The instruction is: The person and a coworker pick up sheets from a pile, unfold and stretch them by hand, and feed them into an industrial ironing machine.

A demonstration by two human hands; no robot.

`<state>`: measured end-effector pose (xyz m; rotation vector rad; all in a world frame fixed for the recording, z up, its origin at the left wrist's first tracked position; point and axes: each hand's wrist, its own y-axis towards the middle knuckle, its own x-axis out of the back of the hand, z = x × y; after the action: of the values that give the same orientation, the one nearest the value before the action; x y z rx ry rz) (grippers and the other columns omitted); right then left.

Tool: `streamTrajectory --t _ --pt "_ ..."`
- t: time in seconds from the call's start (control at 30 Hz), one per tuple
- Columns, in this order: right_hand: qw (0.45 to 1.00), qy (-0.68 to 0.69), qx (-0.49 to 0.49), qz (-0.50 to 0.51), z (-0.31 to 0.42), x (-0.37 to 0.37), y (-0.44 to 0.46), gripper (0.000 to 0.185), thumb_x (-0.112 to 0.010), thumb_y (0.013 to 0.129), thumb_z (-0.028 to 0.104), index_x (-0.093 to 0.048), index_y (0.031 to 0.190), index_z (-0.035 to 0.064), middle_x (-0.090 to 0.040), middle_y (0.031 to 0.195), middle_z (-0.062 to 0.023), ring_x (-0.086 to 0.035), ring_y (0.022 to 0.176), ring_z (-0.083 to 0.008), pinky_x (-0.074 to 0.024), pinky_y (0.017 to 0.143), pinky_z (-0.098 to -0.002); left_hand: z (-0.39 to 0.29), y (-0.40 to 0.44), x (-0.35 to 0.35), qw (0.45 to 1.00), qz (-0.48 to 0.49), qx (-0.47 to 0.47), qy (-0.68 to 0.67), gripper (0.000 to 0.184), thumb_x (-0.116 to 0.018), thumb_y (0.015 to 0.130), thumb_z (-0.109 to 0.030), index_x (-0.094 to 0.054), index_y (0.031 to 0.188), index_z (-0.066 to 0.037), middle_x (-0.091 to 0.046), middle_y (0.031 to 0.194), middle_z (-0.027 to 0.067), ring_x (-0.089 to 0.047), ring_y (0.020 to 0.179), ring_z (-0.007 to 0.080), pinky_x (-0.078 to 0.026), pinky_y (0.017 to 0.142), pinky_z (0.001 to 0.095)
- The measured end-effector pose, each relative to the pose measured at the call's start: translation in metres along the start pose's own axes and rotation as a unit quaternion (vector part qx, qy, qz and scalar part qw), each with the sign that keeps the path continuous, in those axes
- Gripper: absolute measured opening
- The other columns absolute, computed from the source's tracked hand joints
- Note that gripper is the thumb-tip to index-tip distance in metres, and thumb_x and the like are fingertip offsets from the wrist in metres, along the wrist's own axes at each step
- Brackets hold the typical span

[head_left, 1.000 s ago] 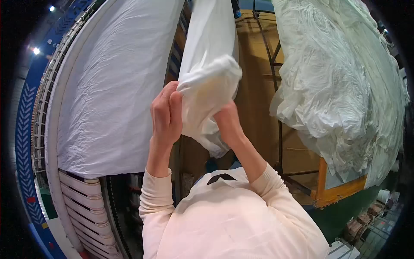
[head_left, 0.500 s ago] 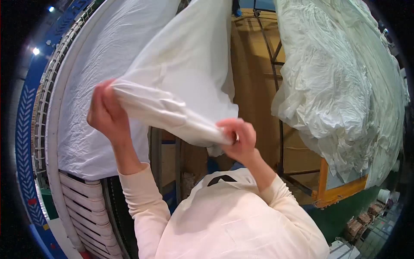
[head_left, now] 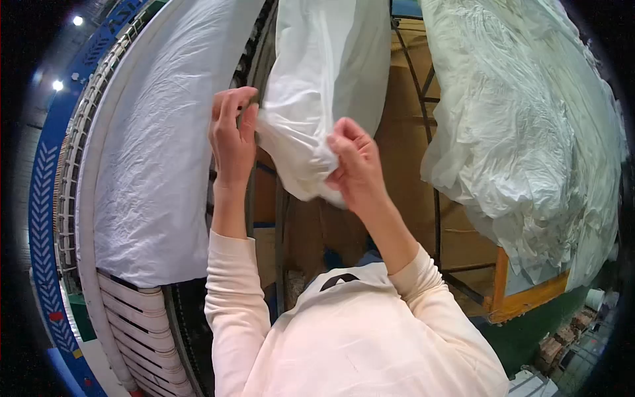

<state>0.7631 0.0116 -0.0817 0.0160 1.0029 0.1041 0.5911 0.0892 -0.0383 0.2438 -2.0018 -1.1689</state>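
Observation:
A long white cloth (head_left: 307, 79) hangs down in front of me, its lower end gathered into folds. On the right side of that end, my right hand (head_left: 357, 162) is closed, thumb and fingers pinching the fabric. Close by the cloth's left edge is my left hand (head_left: 233, 135), raised, with its thumb and curled fingers apart and a gap showing between them. Whether its fingertips still brush the fabric is hard to make out. The bottom of the cloth, near my right wrist, is blurred by motion.
At left, a white sheet (head_left: 155, 145) lies over a slatted conveyor (head_left: 142, 317) beside a blue machine frame (head_left: 43, 218). A heap of crumpled white fabric (head_left: 503, 132) at right rests above an orange wooden frame (head_left: 529, 298). Dark metal bars (head_left: 423, 99) stand between.
Both hands have come closer together, the left moving right and up, the right moving up. The stretched cloth edge has slackened and bunched, and the cloth has shifted right. The left fingers have parted.

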Motion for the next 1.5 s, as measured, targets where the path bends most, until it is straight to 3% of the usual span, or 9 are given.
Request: streamTrajectory --t 0.13,0.2,0.3,0.4,0.97,1.07,1.17,1.37,1.5 --pt "0.999 -0.022 0.025 -0.029 0.025 0.012 0.01 0.015 -0.059 0.088 0.015 -0.046 0.084 0.0092 -0.052 0.059 0.0006 -0.045 0.039 -0.0046 -0.0302 0.031 -0.0179 -0.035 -0.059 -0.011 0.981 0.082 0.098 -0.148 0.005 -0.054 0.086 -0.005 -0.054 0.085 -0.001 -0.056 0.083 0.0054 -0.053 0.072 0.0132 -0.045 0.063 0.027" --pt "0.997 -0.069 0.036 -0.021 0.03 0.013 0.015 0.014 -0.058 0.088 0.014 -0.046 0.084 0.009 -0.052 0.061 0.0013 -0.042 0.039 -0.0021 -0.0281 0.031 -0.0166 -0.07 -0.076 -0.027 0.936 0.142 0.147 -0.286 0.034 -0.071 0.074 -0.013 -0.054 0.101 -0.001 -0.055 0.096 0.0086 -0.057 0.085 0.0169 -0.049 0.078 0.0283" --pt "0.992 -0.12 0.03 -0.009 0.036 0.014 0.027 0.012 -0.057 0.089 0.013 -0.046 0.086 0.0084 -0.056 0.065 -0.0023 -0.04 0.038 -0.002 -0.0271 0.03 -0.0166 -0.09 -0.083 -0.048 0.993 0.05 0.045 -0.1 0.046 -0.078 0.069 -0.013 -0.052 0.105 -0.002 -0.053 0.105 0.0111 -0.057 0.086 0.0207 -0.048 0.069 0.0288" --pt "0.99 -0.132 0.051 -0.016 0.042 0.024 0.047 0.011 -0.057 0.089 0.013 -0.047 0.087 0.0076 -0.06 0.069 -0.0071 -0.042 0.037 -0.0038 -0.027 0.031 -0.0169 -0.081 -0.093 -0.054 0.994 -0.038 0.102 0.018 0.043 -0.076 0.071 -0.012 -0.052 0.105 -0.002 -0.054 0.104 0.0138 -0.056 0.087 0.024 -0.047 0.07 0.0319" --pt "0.975 -0.183 0.125 -0.006 0.066 0.053 0.117 0.018 -0.056 0.091 0.018 -0.044 0.085 0.0057 -0.064 0.07 -0.0117 -0.055 0.047 -0.0094 -0.0369 0.04 -0.0192 -0.01 -0.023 -0.051 0.957 0.277 0.036 0.075 0.017 -0.062 0.08 -0.011 -0.054 0.07 -0.001 -0.053 0.07 0.0127 -0.054 0.07 0.031 -0.044 0.061 0.0393" --pt "0.963 -0.231 0.134 -0.018 0.031 0.103 0.109 0.033 -0.061 0.087 0.018 -0.043 0.109 0.0003 -0.061 0.096 -0.013 -0.06 0.077 -0.0164 -0.0449 0.067 -0.0246 -0.009 -0.003 -0.023 0.95 0.295 -0.016 0.098 0.027 -0.059 0.086 -0.016 -0.05 0.068 0.001 -0.051 0.062 0.0105 -0.052 0.058 0.0246 -0.042 0.054 0.0349" --pt "0.844 -0.501 0.192 -0.024 -0.034 0.163 0.049 0.073 -0.071 0.077 0.031 -0.033 0.131 -0.0001 -0.045 0.124 -0.0189 -0.048 0.113 -0.0278 -0.0402 0.094 -0.0373 -0.023 0.015 -0.018 0.862 0.328 0.34 -0.183 0.033 -0.052 0.094 -0.023 -0.054 0.071 0.002 -0.054 0.062 0.0033 -0.05 0.055 0.0121 -0.041 0.052 0.0273" --pt "0.691 -0.637 0.262 -0.221 -0.135 0.18 0.021 0.083 -0.071 0.073 0.041 -0.031 0.135 0.0027 -0.046 0.125 -0.0202 -0.043 0.118 -0.0322 -0.0317 0.099 -0.0492 -0.102 0.041 0.0 0.825 0.268 0.303 -0.396 0.034 -0.051 0.095 -0.027 -0.06 0.081 0.003 -0.053 0.066 -0.0035 -0.045 0.058 0.003 -0.033 0.05 0.0194" --pt "0.838 -0.478 0.142 -0.221 -0.144 0.241 0.048 0.047 -0.057 0.084 0.038 -0.046 0.114 0.0033 -0.053 0.11 -0.0149 -0.051 0.103 -0.0259 -0.0417 0.088 -0.0401 -0.128 0.072 0.078 0.862 0.233 0.152 -0.424 0.029 -0.059 0.089 -0.023 -0.062 0.085 0.005 -0.054 0.068 -0.0021 -0.044 0.059 0.0027 -0.03 0.05 0.0185"
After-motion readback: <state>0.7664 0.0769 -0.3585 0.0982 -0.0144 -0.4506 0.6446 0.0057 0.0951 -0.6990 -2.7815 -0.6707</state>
